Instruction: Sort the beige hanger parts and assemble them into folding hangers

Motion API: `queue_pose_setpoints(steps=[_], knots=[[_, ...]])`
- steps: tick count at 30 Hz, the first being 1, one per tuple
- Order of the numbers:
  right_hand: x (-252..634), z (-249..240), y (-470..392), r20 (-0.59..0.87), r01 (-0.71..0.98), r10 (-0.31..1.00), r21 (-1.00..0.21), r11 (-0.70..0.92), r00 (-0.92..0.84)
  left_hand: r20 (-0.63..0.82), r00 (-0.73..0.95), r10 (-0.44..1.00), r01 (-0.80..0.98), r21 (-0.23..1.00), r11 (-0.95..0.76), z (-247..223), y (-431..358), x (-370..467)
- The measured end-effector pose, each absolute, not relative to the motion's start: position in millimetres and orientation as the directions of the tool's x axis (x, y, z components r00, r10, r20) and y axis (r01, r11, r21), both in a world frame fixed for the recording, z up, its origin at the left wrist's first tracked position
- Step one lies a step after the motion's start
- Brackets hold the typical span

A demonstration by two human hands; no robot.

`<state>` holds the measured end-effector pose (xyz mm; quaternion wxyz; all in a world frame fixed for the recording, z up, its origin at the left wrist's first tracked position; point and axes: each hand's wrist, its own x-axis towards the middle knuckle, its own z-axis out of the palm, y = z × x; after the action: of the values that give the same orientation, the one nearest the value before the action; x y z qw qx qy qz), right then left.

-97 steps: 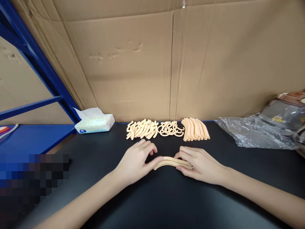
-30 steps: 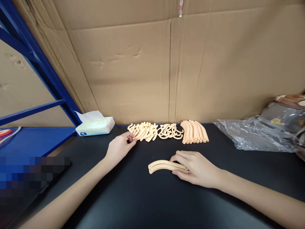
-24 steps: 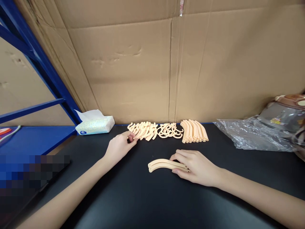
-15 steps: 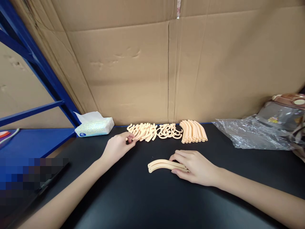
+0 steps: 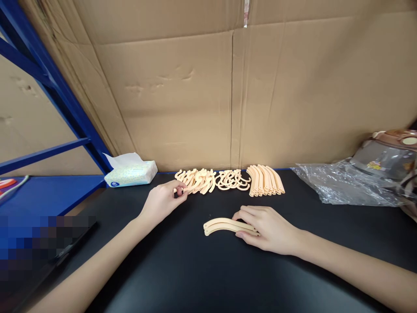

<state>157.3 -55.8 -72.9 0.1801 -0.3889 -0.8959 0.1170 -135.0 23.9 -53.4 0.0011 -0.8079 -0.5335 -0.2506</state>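
Note:
My right hand (image 5: 260, 228) is closed around the right end of a long curved beige piece (image 5: 220, 225), which lies low on the black table and shows two parallel strips. At the left edge of a pile of small curved beige pieces (image 5: 200, 180), my left hand (image 5: 164, 198) pinches one of them between thumb and fingers. Beside that pile lies a group of thin C-shaped beige pieces (image 5: 230, 179). Further right, several long curved beige pieces (image 5: 265, 179) stand packed side by side in a row.
A tissue pack (image 5: 132, 173) sits at the back left. Crumpled clear plastic (image 5: 345, 182) and a clear container with a brown lid (image 5: 382, 154) are at the right. Cardboard (image 5: 176, 100) rises behind the black table (image 5: 208, 274); a blue metal frame (image 5: 65, 100) stands left.
The view has shifted very slightly. Both hands keep nearly the same position and grip.

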Motion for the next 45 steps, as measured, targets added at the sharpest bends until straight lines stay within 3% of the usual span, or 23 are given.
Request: queue_pose_setpoints(steps=[7, 13, 17, 20, 23, 26, 31, 37, 45], knots=[[158.3, -74.4, -57.1, 0.247, 0.652, 0.728, -0.328, 0.683, -0.639, 0.466, 0.318, 0.825, 0.840, 0.266, -0.474, -49.1, 20.6, -134.7], [160.1, -74.0, -58.6, 0.229, 0.620, 0.643, -0.174, 0.765, -0.730, 0.477, 0.407, 0.779, 0.777, 0.268, -0.570, -47.1, 10.3, -124.8], [162.2, -74.9, -62.1, 0.266, 0.574, 0.587, -0.135, 0.808, -0.764, 0.493, 0.474, 0.730, 0.693, 0.302, -0.654, -48.5, -0.6, -115.8], [166.2, -75.1, -63.4, 0.447, 0.527, 0.559, -0.206, 0.824, -0.699, 0.493, 0.529, 0.691, 0.634, 0.311, -0.708, -48.4, -8.6, -110.0], [170.7, -75.5, -58.6, 0.606, 0.578, 0.681, -0.405, 0.709, -0.411, 0.491, 0.581, 0.648, 0.613, 0.259, -0.746, -46.3, -16.5, -105.5], [172.9, -79.3, -46.4, 0.507, 0.571, 0.845, -0.649, 0.503, -0.169, 0.510, 0.618, 0.598, 0.599, 0.187, -0.778, -44.4, -22.6, -102.4], [172.1, -89.2, -28.8, 0.283, 0.333, 0.937, -0.880, 0.338, -0.203, 0.442, 0.675, 0.590, 0.585, 0.166, -0.794, -47.2, -24.5, -99.9], [170.8, -89.0, -30.1, 0.239, 0.438, 0.945, -0.842, 0.316, -0.222, 0.377, 0.722, 0.579, 0.572, 0.146, -0.808, -53.7, -23.6, -97.7], [169.3, -88.2, -34.4, 0.300, 0.546, 0.888, -0.704, 0.453, -0.350, 0.343, 0.820, 0.458, 0.518, -0.104, -0.849, -58.4, -18.3, -100.9]])
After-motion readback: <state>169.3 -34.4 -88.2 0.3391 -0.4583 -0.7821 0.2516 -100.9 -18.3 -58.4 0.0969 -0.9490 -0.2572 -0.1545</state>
